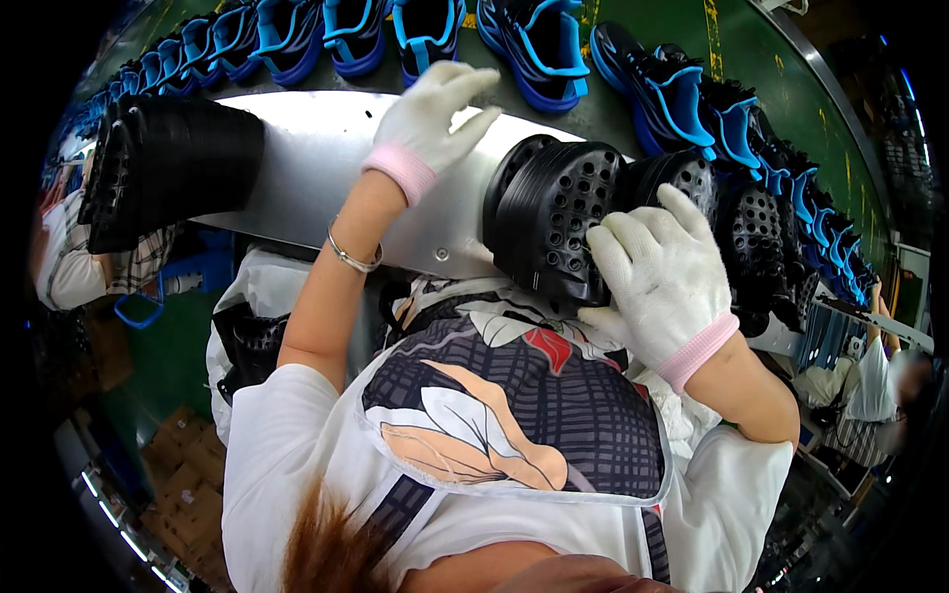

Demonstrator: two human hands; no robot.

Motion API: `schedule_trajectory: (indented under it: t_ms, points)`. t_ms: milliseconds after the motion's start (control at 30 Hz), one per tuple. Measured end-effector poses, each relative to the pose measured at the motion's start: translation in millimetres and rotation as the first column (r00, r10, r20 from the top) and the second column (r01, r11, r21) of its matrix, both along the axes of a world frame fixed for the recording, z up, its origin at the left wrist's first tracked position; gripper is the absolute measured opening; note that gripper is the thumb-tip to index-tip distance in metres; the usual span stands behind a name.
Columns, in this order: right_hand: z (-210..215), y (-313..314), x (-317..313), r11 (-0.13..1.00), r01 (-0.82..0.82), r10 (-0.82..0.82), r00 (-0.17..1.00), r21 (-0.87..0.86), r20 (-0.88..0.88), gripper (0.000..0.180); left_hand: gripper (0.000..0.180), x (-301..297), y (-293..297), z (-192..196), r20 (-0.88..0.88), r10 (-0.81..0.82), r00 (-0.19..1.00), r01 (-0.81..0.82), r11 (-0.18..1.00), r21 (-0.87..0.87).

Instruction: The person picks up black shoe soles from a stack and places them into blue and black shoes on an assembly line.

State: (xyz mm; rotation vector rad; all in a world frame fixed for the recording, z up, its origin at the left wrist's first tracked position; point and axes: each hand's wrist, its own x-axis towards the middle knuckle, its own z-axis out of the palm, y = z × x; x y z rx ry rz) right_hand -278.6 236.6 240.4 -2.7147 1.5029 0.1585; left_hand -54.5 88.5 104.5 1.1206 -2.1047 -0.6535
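Note:
My left hand (435, 117), in a white glove with a pink cuff, hovers over the metal work surface (316, 128) near the row of shoes. Its fingers are spread and nothing is in them. On the right, my gloved right hand (667, 272) has bent fingers and thumb against the end of a stack of black moulded pieces with round holes (554, 212). One finger stands raised. The stack's far side and the glove's palm side are hidden. More such black pieces (756, 232) stand to the right of that hand.
Another black stack (188, 158) lies at the surface's left end. Beyond it runs a curved row of black and blue shoes (425, 40) on a green belt, continuing down the right side (682, 99). People work at both edges. Brown boxes (183, 465) lie at lower left.

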Motion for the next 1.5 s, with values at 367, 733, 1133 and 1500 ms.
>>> schedule_trajectory:
  t_ms: [367,733,1133,1500]
  points:
    - [20,-6,-7,0.993,-0.026,0.006,0.984,0.111,0.181,0.059,0.04,-9,20,19,-0.128,-0.083,0.988,0.116,0.955,0.273]
    - [60,-34,3,0.998,-0.06,0.049,0.895,0.01,0.443,0.07,0.068,-18,36,66,-0.9,0.07,0.431,0.842,0.328,0.429]
    - [14,-78,21,0.906,0.319,-0.415,0.8,0.279,0.433,0.061,0.023,-44,13,60,-0.905,0.41,0.117,0.604,0.694,0.392]
    - [21,-118,-5,0.898,0.378,-0.425,0.877,0.226,0.223,0.039,0.035,-60,-15,14,-0.838,0.283,0.467,0.496,0.7,0.513]
